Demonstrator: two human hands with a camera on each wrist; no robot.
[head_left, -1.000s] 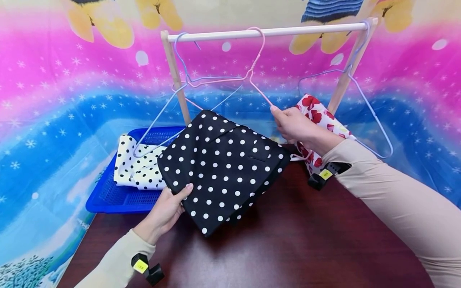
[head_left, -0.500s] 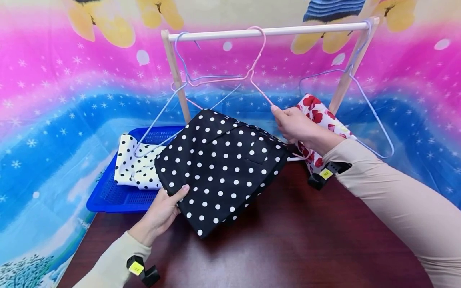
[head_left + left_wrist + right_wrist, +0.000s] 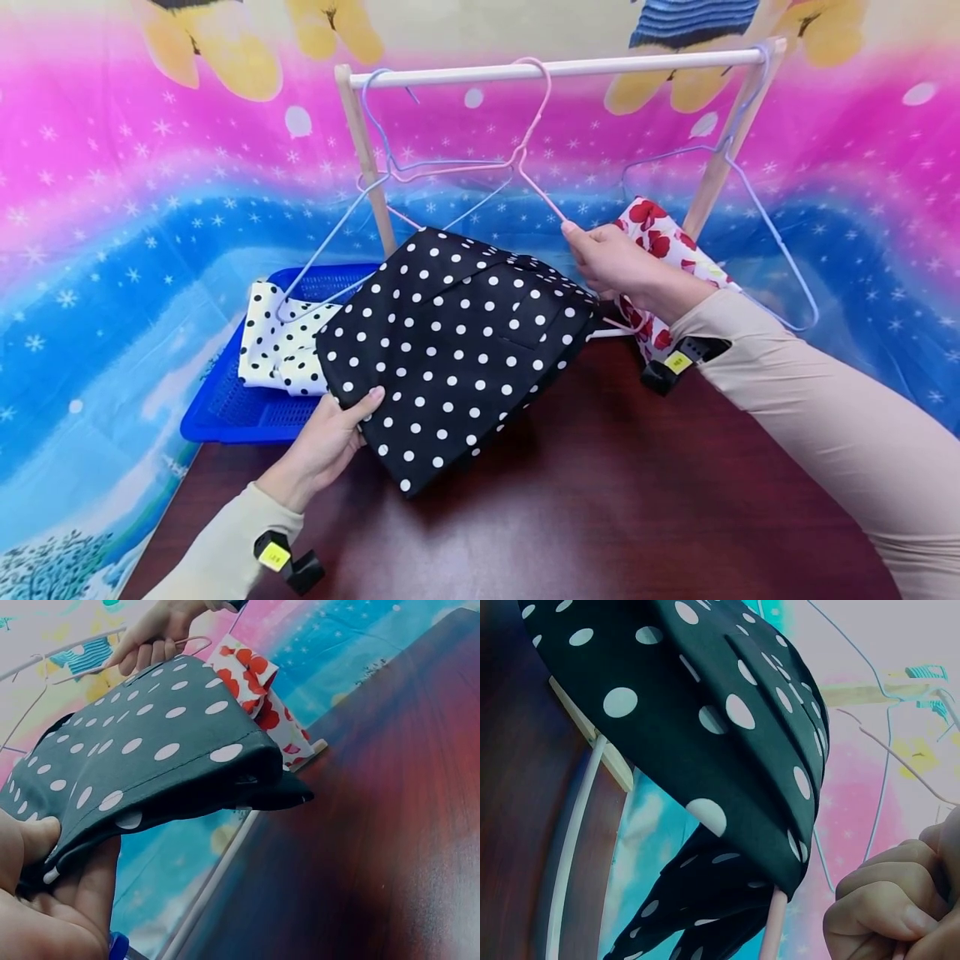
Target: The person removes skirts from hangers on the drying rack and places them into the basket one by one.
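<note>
A black cloth with white polka dots [image 3: 457, 358] hangs folded over the lower bar of a pink hanger [image 3: 543, 193], whose hook sits on the rack's rail. My left hand [image 3: 326, 437] pinches the cloth's lower left edge, thumb on top and fingers underneath. In the left wrist view the cloth's layers [image 3: 142, 742] stretch away from that hand. My right hand [image 3: 611, 262] grips the right arm of the pink hanger. Beside the right hand, the right wrist view shows the cloth bunched in folds, with the hanger's pink bar [image 3: 775, 922] coming out from under it.
Blue hangers hang at the rail's left [image 3: 334, 242] and right [image 3: 782, 242] ends. A red-flowered white cloth [image 3: 652, 233] hangs behind my right hand. At the left, a blue basket [image 3: 247, 433] holds a white cloth with black dots [image 3: 285, 342]. The rack stands on a dark red table [image 3: 675, 500].
My left hand has drawn the black polka-dot cloth a little to the left, and its right edge has bunched into folds along the bar. My right hand stays in place on the hanger.
</note>
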